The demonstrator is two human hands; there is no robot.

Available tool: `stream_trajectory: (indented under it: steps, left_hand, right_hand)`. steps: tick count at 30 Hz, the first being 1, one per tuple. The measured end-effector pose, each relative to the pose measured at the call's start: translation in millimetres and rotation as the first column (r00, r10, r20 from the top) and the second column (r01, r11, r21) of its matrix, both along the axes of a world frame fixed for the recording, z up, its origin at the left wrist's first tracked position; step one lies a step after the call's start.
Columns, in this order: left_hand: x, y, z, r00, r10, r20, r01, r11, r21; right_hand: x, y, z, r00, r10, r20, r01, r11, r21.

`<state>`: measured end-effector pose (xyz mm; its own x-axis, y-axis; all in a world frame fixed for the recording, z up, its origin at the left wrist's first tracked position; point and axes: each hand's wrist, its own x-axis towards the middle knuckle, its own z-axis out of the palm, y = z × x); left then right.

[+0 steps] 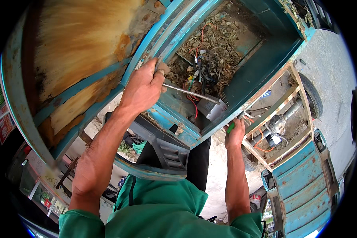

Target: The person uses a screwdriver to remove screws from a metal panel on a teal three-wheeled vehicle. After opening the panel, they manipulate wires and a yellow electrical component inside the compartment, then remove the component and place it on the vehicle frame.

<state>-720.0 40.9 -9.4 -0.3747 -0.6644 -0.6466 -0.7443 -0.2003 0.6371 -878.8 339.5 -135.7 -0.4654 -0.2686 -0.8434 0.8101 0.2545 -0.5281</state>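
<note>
My left hand [145,82] is closed on a metal piece at the inner rail of a rusty teal vehicle body [265,89]; what exactly it holds is partly hidden. A thin metal rod [188,92] runs from beside that hand to a silver box [210,109] inside the compartment. My right hand [236,133] grips a green-handled tool [231,127] at the compartment's outer edge; the tool's far end is hard to make out. Inside lie dry leaves [234,55] and tangled wires [198,69].
A brown-stained panel [79,43] fills the upper left. A black-and-teal step [162,154] is before me. At right are an open frame [281,105] over an axle, tyres [311,97], a rusty teal panel [297,178] and a small tool [303,62] on the ground.
</note>
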Motion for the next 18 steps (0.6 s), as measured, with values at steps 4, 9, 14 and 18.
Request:
stream_trajectory:
  steps: [4,9,14,18]
  left_hand:
    - [-10,-3,-6,1.0,-0.001,0.022,0.0,0.999,0.036]
    - [-12,-8,-9,0.988,0.006,0.157,-0.027,0.991,0.134]
    - [-4,-6,-24,0.987,0.019,0.159,-0.045,0.986,0.163]
    - [-2,-3,-33,0.982,0.05,0.183,-0.081,0.983,0.165]
  right_hand:
    - [-1,6,-3,1.0,-0.005,0.019,0.005,1.0,-0.004]
    - [-2,-5,0,0.999,-0.049,0.013,0.049,0.999,0.013]
    - [-4,-10,8,0.996,-0.078,0.046,0.075,0.994,0.075]
    - [-5,-14,26,0.991,-0.112,0.071,0.101,0.985,0.143]
